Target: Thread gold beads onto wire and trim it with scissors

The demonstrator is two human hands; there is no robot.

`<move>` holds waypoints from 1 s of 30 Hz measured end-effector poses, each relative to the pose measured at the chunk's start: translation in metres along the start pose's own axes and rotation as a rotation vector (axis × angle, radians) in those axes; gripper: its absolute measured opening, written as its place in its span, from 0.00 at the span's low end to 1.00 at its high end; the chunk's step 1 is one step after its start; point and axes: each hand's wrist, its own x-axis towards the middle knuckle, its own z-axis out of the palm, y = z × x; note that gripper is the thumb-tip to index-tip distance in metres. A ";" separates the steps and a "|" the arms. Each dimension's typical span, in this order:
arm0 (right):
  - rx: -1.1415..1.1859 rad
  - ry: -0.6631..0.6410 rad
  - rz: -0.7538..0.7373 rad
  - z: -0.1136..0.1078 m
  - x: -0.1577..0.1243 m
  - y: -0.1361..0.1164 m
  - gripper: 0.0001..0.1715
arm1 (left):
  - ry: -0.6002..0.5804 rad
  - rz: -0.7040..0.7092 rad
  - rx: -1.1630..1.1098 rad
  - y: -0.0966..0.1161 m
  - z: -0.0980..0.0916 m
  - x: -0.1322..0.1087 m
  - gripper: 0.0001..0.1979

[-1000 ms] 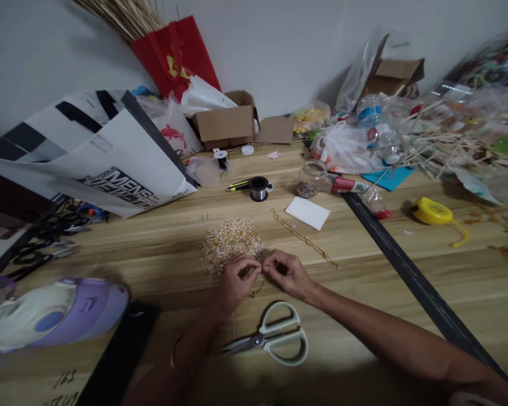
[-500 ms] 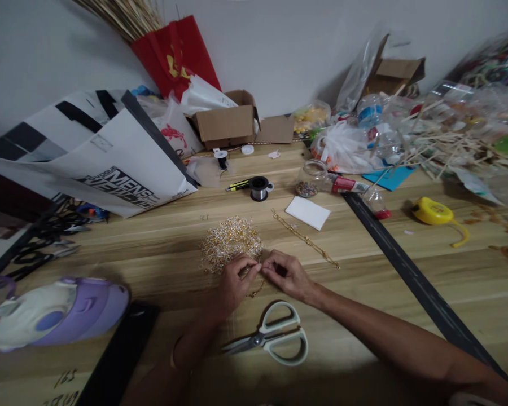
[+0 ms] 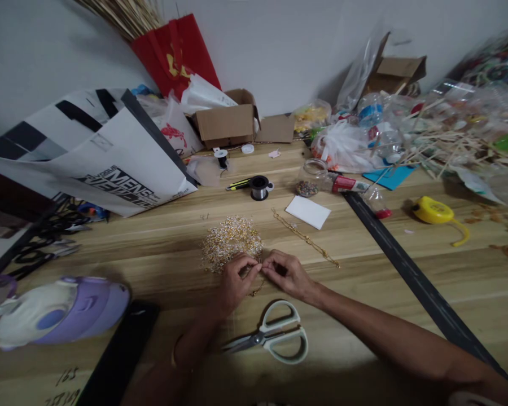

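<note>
My left hand (image 3: 238,282) is pinched closed, thumb against forefinger, at the near edge of a beaded ring of gold and clear beads (image 3: 228,242). Fingertip to fingertip with it, my right hand (image 3: 288,274) is closed in a pinch too. From between the fingertips a short gold chain (image 3: 257,291) trails down to the table; its upper end is hidden by the fingers. What the right fingertips grip is too small to make out. Scissors with pale handles (image 3: 284,332) lie just below the hands, blades pointing left.
A longer gold chain (image 3: 307,239) and a white card (image 3: 308,212) lie right of the beads. Behind are a wire spool (image 3: 259,188), a cutter knife (image 3: 239,184) and a bead jar (image 3: 311,177). A yellow tape measure (image 3: 434,211) sits right, a purple-white bottle (image 3: 84,310) left.
</note>
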 end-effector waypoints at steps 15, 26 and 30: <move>0.059 0.026 0.051 -0.005 0.002 -0.002 0.18 | 0.013 -0.022 -0.021 -0.001 0.000 0.000 0.08; 0.094 0.037 0.089 -0.006 0.003 -0.002 0.17 | -0.021 0.164 -0.057 0.004 -0.003 0.003 0.06; 0.115 0.046 0.110 -0.006 0.003 -0.002 0.17 | -0.001 0.225 -0.036 0.009 -0.006 0.005 0.05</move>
